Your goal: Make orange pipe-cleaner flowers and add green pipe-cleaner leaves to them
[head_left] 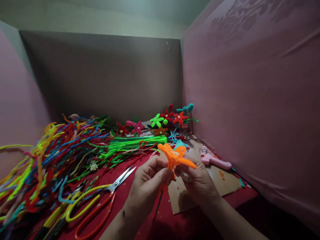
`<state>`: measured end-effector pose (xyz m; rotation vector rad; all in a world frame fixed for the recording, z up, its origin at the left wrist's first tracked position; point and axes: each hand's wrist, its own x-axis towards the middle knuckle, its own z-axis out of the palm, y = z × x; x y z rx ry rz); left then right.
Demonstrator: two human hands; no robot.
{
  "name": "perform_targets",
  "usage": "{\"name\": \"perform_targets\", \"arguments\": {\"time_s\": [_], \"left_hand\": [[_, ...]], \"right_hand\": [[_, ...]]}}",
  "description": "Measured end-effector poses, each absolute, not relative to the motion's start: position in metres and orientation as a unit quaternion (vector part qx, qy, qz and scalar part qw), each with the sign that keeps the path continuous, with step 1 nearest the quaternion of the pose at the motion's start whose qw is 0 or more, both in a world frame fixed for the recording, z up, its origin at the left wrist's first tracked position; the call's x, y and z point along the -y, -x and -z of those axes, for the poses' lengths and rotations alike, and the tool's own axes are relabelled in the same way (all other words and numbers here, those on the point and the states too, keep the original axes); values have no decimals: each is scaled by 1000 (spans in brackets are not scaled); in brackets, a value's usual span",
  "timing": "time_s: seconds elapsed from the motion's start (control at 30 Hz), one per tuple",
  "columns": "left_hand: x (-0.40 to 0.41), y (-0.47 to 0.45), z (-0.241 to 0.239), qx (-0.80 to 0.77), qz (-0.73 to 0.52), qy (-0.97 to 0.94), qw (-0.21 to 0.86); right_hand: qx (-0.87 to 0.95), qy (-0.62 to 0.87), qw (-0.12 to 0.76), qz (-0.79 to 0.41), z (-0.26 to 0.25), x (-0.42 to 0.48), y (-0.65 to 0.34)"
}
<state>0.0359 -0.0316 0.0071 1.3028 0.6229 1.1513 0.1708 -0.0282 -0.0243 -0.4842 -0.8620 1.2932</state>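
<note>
Both hands meet at the middle front over a red cloth. My left hand [147,185] is closed, its fingers pinching the base of an orange pipe-cleaner flower [174,156]. My right hand [198,183] is closed too, gripping the same flower from the right and below its petals. The flower's petals spread above my fingers, with a pale centre. What lies under the flower in my fingers is hidden.
Red-handled scissors [105,200] and yellow-handled ones [82,200] lie front left. A big pile of coloured pipe cleaners [50,153] fills the left. Finished flowers [160,121] stand at the back. A pink glue gun [215,160] rests on cardboard [225,183] at the right. Pink walls enclose the space.
</note>
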Motion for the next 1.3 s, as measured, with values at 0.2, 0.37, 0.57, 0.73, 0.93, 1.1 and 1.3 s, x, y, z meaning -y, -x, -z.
{"name": "perform_targets", "arguments": {"time_s": [0.2, 0.37, 0.57, 0.73, 0.93, 1.1, 1.3], "left_hand": [[27, -40, -3, -325, -526, -579, 532], [29, -46, 9, -376, -539, -639, 400], [31, -47, 14, -422, -479, -725, 257], [34, -49, 11, -430, -453, -748, 224], [34, -49, 14, -403, -486, -739, 233], [33, -45, 17, -382, -511, -745, 197], [30, -44, 19, -322, -525, -785, 68]], "right_hand": [[399, 259, 652, -590, 19, 42, -168], [403, 288, 656, -570, 16, 44, -166], [359, 328, 671, -559, 21, 42, -164], [325, 336, 694, -548, 22, 43, -161], [338, 329, 701, -535, 20, 45, -156], [388, 356, 682, -507, 22, 46, -157], [424, 376, 657, -498, 21, 54, -159]]}}
